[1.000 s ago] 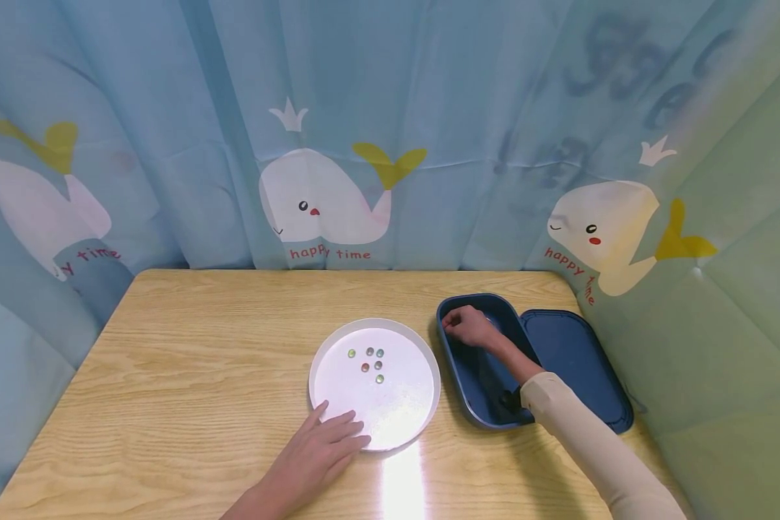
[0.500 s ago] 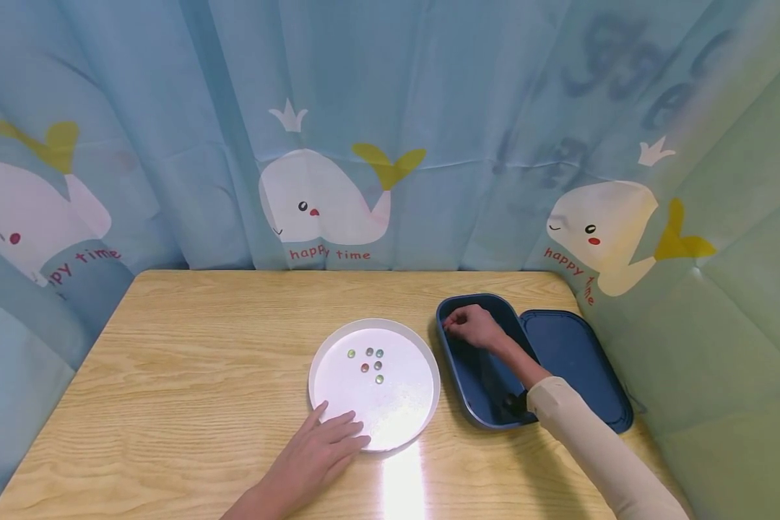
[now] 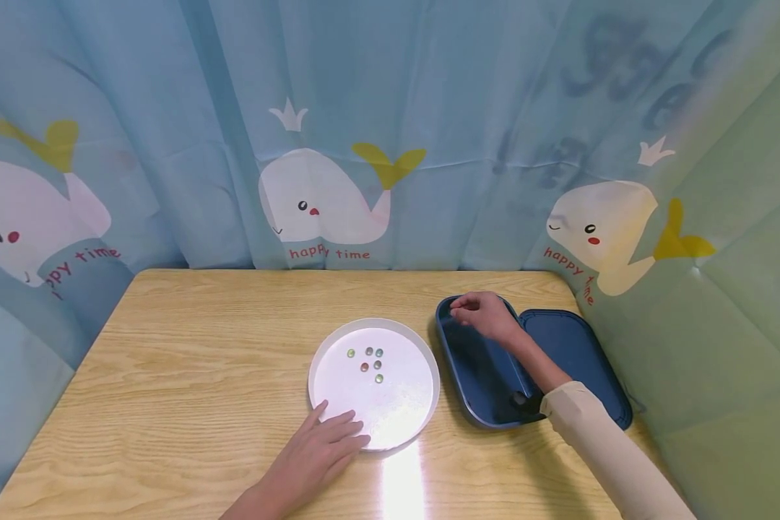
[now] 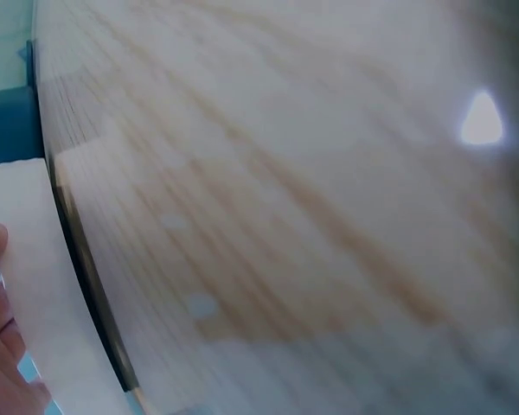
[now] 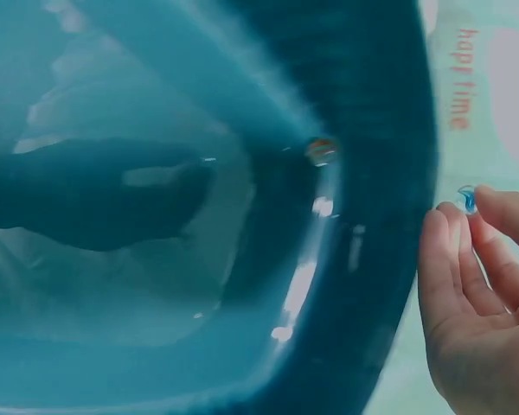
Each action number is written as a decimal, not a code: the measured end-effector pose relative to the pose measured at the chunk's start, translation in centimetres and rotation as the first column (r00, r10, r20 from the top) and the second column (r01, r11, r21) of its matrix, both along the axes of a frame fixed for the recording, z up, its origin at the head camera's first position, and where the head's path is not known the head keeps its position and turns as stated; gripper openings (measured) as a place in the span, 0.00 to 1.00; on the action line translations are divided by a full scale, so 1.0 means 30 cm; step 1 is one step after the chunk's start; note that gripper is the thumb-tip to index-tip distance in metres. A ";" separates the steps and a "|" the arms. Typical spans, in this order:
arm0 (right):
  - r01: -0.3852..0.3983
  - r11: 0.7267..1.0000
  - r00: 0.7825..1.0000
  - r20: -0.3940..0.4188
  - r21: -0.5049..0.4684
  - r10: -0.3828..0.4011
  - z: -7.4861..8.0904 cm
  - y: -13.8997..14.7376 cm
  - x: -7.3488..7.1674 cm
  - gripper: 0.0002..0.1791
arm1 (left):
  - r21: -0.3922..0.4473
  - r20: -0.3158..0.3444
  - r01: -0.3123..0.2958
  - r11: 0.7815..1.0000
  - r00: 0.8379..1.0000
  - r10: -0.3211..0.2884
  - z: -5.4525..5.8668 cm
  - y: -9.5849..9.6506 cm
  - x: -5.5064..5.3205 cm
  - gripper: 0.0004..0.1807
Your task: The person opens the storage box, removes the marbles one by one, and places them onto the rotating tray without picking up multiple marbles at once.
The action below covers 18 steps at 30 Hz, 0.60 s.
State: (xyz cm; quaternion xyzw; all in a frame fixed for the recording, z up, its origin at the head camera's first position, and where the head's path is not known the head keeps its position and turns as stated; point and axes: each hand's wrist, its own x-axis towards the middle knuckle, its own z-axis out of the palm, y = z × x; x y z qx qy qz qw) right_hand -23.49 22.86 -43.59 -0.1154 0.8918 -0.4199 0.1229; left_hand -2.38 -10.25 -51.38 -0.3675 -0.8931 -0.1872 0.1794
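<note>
My right hand [image 3: 487,316] is over the far end of a deep blue box [image 3: 455,375]. In the right wrist view, its fingertips pinch a clear marble with a blue swirl [image 5: 467,200]. A second marble [image 5: 322,152], with an orange tint, lies inside the box near the far wall. My left hand [image 3: 315,448] lies at the near left of a round white tray [image 3: 390,426], its fingers spread over the rim; in the left wrist view its fingers show behind the tray's wall [image 4: 52,285]. Several marbles, among them a reddish one [image 3: 365,367], sit on the tray.
A blue lid [image 3: 572,354] lies flat to the right of the box. Both stand on a wood-grain table [image 3: 201,361]. Behind the table hangs a blue curtain [image 3: 455,209] with whale prints. A dark band is on my right wrist.
My right hand has lifted from the box's far left corner and shifted slightly right. My left hand, the tray and its marbles have stayed put.
</note>
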 end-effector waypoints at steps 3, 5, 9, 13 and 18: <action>-0.009 0.998 1.000 -0.005 -0.057 0.009 0.022 -0.006 0.011 0.14 | 0.001 0.003 0.002 1.000 1.000 -0.002 0.001 0.001 0.002 0.14; -0.020 0.995 1.000 -0.012 -0.103 0.019 0.035 -0.018 0.021 0.14 | 0.006 0.000 0.004 1.000 1.000 -0.004 0.001 0.000 0.002 0.14; -0.045 0.983 0.999 -0.011 -0.177 0.044 0.052 -0.054 0.044 0.13 | 0.030 -0.027 0.015 0.999 1.000 -0.014 -0.004 -0.002 0.000 0.12; -0.080 0.976 0.997 -0.008 -0.204 0.080 0.056 -0.084 0.061 0.13 | 0.044 -0.042 0.023 0.999 0.999 -0.021 -0.006 -0.002 -0.002 0.12; -0.120 0.975 0.993 -0.028 -0.187 0.117 0.058 -0.124 0.087 0.13 | 0.041 -0.040 0.019 0.999 0.999 -0.018 -0.006 -0.002 -0.002 0.12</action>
